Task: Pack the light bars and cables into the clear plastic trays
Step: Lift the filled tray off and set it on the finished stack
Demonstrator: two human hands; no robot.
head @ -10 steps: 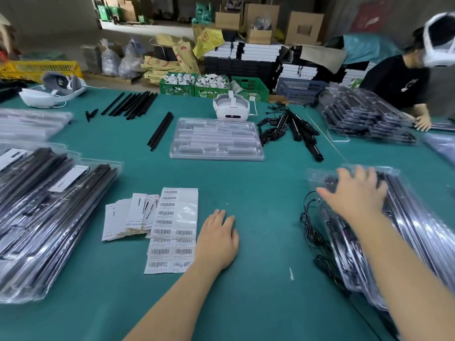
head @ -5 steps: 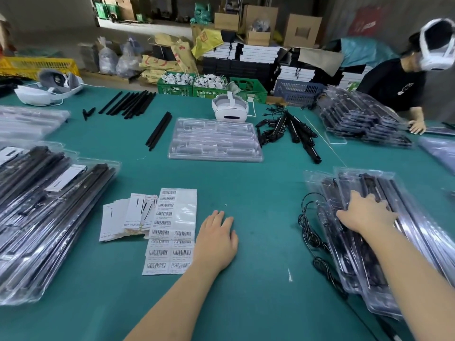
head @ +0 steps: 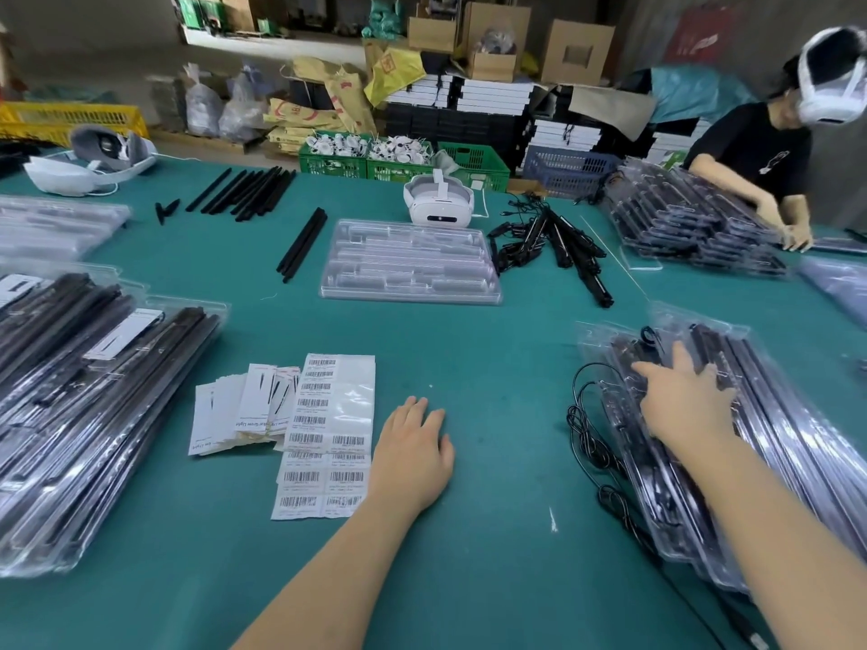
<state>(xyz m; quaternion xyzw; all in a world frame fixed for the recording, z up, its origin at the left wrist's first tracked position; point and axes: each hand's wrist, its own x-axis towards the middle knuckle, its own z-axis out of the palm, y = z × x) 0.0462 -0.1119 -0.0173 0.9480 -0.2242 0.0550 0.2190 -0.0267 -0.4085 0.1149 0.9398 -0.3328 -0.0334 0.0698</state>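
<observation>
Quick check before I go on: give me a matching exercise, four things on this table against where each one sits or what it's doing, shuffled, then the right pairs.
Things:
1. left hand
2. right hand
3. empty tray
4. barcode sheet

Places or states:
A. far middle of the table, just in front of the white headset
B. flat on the green table, holding nothing
C. resting on the packed trays at the right
D. lying just left of the left hand, beside the paper cards

Pairs: 1-B, 2-C, 3-A, 4-D
</observation>
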